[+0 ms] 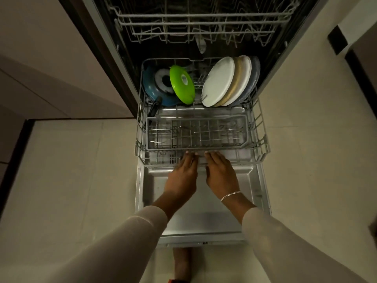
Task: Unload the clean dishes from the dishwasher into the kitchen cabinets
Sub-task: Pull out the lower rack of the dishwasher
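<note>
over the lowered door: the lower rack (263, 139) is drawn out above the open dishwasher door (204, 219), with its back end at the mouth of the dark tub.
left hand (182, 172): palm down, fingers straight and side by side, tips touching the front rail of the lower rack; the grip is apart and clamps nothing.
right hand (221, 172): just beside the left hand, palm down, straight fingers reaching the same rail; the grip is apart here too. one bracelet (230, 195) circles the wrist.
plates (228, 82): four, on edge in a row at the back right of the lower rack and leaning left. a white one is in front, then a beige-rimmed one, another pale one, and a dark blue-grey one last.
green lid (182, 84): one, on edge at the back, left of the plates and partly covering the pan.
blue pan (151, 88): one, on its side at the back left, base toward the camera, black handle pointing down at the rack's left wall.
cutlery basket (204, 148): one, grey, lying across the front of the rack. a few pieces of cutlery lie flat inside, too thin to count.
in the way: the cutlery basket sits between both hands and the dishes behind it.
upper rack (193, 23): one, of wire, higher up inside the tub.
around: pale tiled floor (71, 170) on both sides, a cabinet front (40, 58) to the left, and one bare foot (181, 262) below the door's edge.
</note>
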